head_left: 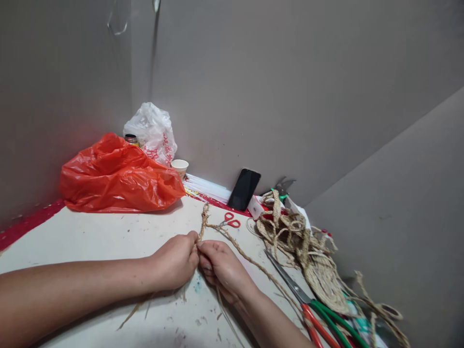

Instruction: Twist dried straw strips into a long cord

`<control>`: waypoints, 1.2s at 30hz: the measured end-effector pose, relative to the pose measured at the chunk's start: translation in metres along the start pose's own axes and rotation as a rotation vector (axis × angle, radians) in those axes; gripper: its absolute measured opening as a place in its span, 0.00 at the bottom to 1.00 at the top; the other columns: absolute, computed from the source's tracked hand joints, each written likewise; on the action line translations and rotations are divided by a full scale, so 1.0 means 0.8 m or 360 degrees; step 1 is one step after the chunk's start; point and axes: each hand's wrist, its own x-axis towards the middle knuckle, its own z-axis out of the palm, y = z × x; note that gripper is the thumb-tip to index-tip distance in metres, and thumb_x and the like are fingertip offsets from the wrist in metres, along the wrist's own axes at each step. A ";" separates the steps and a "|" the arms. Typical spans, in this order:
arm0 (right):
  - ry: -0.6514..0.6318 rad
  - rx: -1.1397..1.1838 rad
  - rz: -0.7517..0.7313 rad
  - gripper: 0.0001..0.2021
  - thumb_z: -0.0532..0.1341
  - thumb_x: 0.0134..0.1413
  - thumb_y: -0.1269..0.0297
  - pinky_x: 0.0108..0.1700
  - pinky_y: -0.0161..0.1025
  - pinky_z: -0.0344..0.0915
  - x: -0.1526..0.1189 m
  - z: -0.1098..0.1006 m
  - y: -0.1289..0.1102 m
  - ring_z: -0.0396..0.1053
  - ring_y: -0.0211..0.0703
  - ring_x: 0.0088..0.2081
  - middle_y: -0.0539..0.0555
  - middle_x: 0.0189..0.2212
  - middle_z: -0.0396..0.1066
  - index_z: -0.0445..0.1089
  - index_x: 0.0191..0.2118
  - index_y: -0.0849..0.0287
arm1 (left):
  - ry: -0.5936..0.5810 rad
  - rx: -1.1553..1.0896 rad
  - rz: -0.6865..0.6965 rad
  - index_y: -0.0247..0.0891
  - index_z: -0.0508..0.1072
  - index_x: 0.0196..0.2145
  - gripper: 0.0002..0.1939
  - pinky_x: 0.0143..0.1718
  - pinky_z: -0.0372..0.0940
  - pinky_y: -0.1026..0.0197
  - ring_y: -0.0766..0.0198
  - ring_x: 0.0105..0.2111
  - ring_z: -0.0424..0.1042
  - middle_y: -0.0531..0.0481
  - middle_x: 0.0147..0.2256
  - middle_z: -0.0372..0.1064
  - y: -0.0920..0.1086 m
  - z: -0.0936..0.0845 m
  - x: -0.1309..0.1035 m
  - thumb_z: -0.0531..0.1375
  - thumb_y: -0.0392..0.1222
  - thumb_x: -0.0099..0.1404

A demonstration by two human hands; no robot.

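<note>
My left hand (pixel 177 261) is closed around the lower end of a short braided piece of straw rope (pixel 204 220), which stands up above the fingers. My right hand (pixel 221 266) meets it there, thumb and fingers pinched at the same spot on the rope; the pinched part itself is hidden. From the braid's upper part a thinner straw cord (pixel 250 258) runs off to the right, past my right wrist. Pale loose strands (pixel 224 311) hang below my right hand. Small red-handled scissors (pixel 231 220) lie just beyond the braid.
Large shears (pixel 295 290) with red and green handles lie at right, beside a heap of braided straw rope (pixel 322 273). A black phone (pixel 244 189) leans against the wall. At back left are a red plastic bag (pixel 119 179), a white bag (pixel 152 130) and a paper cup (pixel 180 166).
</note>
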 end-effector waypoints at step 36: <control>-0.0347 0.0003 0.0152 0.15 0.65 0.39 0.54 0.15 0.29 0.28 0.017 -0.027 0.006 0.34 0.25 0.13 0.38 0.09 0.45 0.66 0.27 0.62 | 0.0432 0.1089 0.0011 0.38 0.70 0.27 0.16 0.26 0.52 0.63 0.63 0.24 0.64 0.48 0.26 0.69 -0.093 -0.201 -0.008 0.47 0.46 0.64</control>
